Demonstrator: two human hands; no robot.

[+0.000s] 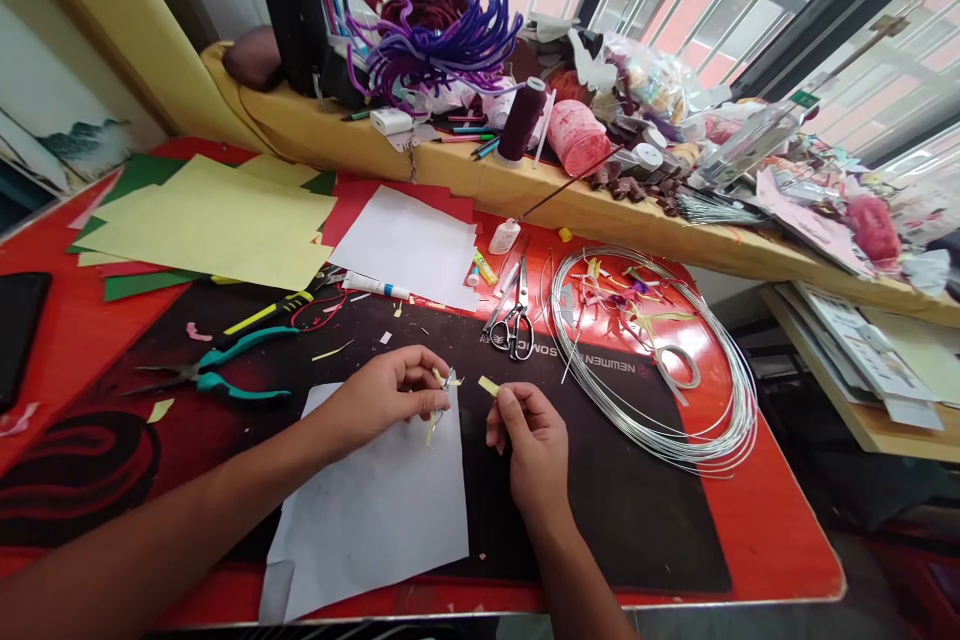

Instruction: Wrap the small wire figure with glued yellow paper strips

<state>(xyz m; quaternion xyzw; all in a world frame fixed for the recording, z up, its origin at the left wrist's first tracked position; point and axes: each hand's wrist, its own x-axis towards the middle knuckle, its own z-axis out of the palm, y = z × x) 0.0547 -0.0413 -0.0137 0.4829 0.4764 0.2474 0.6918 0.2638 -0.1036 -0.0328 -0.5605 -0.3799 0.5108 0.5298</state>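
Note:
Over a white sheet of paper (375,520), my left hand (409,390) pinches a small wire piece with yellow paper bits (431,428) on it. To its right, my right hand (529,430) holds a short yellow paper strip (489,387) between thumb and fingers. The two hands are apart, above a dark mat (615,510). Teal-handled pliers (217,370) lie open left of my left hand. Scissors (516,320) rest beyond my hands, near the mat's far edge.
A large coil of silver wire (652,430) lies at the right, with paper scraps inside it. Colored paper sheets (217,220) are stacked at the back left. A glue bottle (505,236) stands near the crowded window ledge (450,170). A phone (21,335) is at the left edge.

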